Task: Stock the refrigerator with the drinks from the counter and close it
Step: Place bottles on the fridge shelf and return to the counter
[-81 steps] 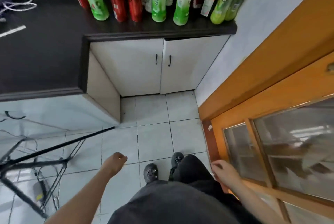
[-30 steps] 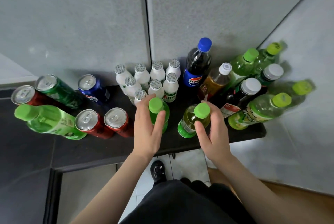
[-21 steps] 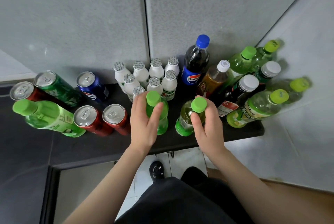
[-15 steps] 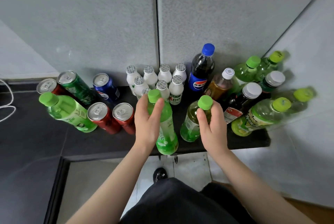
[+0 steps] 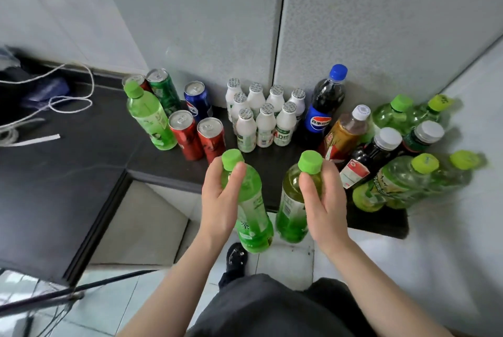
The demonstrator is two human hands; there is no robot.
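My left hand (image 5: 221,200) grips a bright green tea bottle (image 5: 253,217) just under its green cap, lifted off the black counter (image 5: 81,173). My right hand (image 5: 322,200) grips a yellow-green tea bottle (image 5: 290,214) the same way, also lifted clear of the counter edge. Both bottles hang in front of the counter, over the floor. More drinks stand on the counter: another green bottle (image 5: 149,118), red cans (image 5: 186,135), a blue cola can (image 5: 197,101), several small white bottles (image 5: 265,124), a cola bottle (image 5: 322,108). No refrigerator is in view.
At the right corner stand an amber tea bottle (image 5: 344,135), dark bottles with white caps (image 5: 373,157) and several green bottles (image 5: 394,184) against the wall. A white cord (image 5: 54,99) lies on the counter at left. A black stand leg (image 5: 68,293) crosses the tiled floor.
Both hands closed on the two front green-capped bottles, lifted them off the counter and drew them back toward me. The view pulled back and turned left.
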